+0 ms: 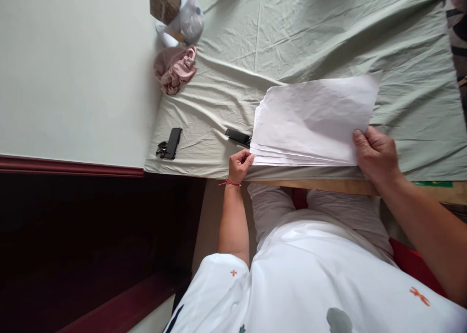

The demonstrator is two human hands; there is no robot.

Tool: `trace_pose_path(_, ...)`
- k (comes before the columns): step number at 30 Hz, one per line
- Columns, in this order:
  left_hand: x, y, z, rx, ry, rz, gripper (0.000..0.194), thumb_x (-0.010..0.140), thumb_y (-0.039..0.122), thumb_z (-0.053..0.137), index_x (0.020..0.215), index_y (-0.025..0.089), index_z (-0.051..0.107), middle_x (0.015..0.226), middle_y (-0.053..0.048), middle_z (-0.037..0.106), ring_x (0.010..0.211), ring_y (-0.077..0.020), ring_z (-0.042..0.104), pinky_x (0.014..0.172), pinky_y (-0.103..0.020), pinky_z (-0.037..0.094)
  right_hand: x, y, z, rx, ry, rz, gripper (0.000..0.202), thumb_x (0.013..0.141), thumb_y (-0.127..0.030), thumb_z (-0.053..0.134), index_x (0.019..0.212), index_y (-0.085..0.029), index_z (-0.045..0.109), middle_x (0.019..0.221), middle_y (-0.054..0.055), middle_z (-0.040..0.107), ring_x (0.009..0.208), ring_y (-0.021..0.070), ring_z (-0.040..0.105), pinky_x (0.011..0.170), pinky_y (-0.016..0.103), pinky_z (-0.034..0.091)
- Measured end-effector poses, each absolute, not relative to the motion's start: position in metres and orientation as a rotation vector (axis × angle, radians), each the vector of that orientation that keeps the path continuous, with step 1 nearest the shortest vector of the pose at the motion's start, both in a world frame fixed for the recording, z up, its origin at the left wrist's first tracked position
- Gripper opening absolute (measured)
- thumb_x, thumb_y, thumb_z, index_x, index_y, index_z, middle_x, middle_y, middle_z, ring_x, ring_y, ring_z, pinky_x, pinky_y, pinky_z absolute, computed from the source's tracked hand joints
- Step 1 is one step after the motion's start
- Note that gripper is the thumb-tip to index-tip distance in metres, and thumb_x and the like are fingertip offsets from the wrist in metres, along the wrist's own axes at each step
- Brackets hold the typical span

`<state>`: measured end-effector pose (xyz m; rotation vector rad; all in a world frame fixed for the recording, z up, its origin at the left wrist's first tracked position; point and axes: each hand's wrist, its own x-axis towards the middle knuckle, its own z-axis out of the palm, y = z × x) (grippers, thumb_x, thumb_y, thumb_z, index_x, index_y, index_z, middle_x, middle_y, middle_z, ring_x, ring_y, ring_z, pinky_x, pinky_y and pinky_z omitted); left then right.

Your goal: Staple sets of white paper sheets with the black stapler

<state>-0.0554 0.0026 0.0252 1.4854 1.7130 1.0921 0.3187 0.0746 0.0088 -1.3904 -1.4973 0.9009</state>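
Several white sheets of paper (314, 121) lie loosely stacked near the front of the table, their left edges uneven and fanned. My left hand (240, 166), a red string on its wrist, pinches the lower left corner of the sheets. At the lower right edge, my right hand (377, 153) grips the stack with the thumb on top. A black stapler (238, 137) rests just left of the paper, its right end partly covered by the sheets. Farther left is a black hole punch or similar block-like tool (173, 143) with dark metal parts at its side.
A pale green wrinkled cloth (292, 36) covers the table. Pink crumpled fabric (177, 70) sits by the white wall at the left. Behind it are a clear plastic bag (191, 24) and a brown cardboard box (166, 1). The table's front edge runs just below my hands.
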Motion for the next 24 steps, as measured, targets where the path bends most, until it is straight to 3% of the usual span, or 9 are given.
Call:
trace_pose_path(4,-0.0564,0.003,0.0223,1.47,1.747,1.106,0.036,0.086,0.046,0.069,0.065,0.019,0.058,0.057,0.004,0.047,0.055,-0.0106,0.04,0.056,-0.027,0.03,0.318,0.0749,0.0087,-1.371,-1.49,0.924,0.035,0.097,-0.051,0.052,0.089,-0.02,0.067,0.078,0.001,0.061,0.072,0.0155,0.05,0.067,0.03,0.037)
trace_pose_path(10,-0.0554,0.0029,0.0235,1.471,1.744,1.107,0.037,0.086,0.045,0.069,0.063,0.019,0.056,0.055,0.003,0.048,0.053,-0.0102,0.039,0.056,-0.027,0.03,0.3188,0.0758,0.0072,-1.404,-1.497,0.898,0.035,0.097,-0.05,0.053,0.081,-0.02,0.063,0.072,-0.001,0.055,0.069,0.0142,0.045,0.065,0.03,0.033)
trace_pose_path(17,-0.0556,0.0028,0.0238,1.477,1.736,1.106,0.037,0.086,0.044,0.068,0.062,0.019,0.055,0.055,0.004,0.047,0.054,-0.0101,0.037,0.055,-0.027,0.029,0.3181,0.0753,0.0085,-1.379,-1.486,0.926,0.034,0.097,-0.05,0.053,0.084,-0.02,0.063,0.076,0.0,0.058,0.071,0.0151,0.048,0.066,0.03,0.036)
trace_pose_path(24,-0.0561,0.0025,0.0227,1.492,1.732,1.107,0.035,0.087,0.041,0.067,0.063,0.018,0.055,0.056,0.004,0.045,0.054,-0.0096,0.037,0.056,-0.026,0.029,0.3194,0.0756,0.008,-1.389,-1.493,0.914,0.038,0.096,-0.053,0.053,0.076,-0.021,0.058,0.069,-0.001,0.049,0.065,0.0136,0.041,0.062,0.029,0.032)
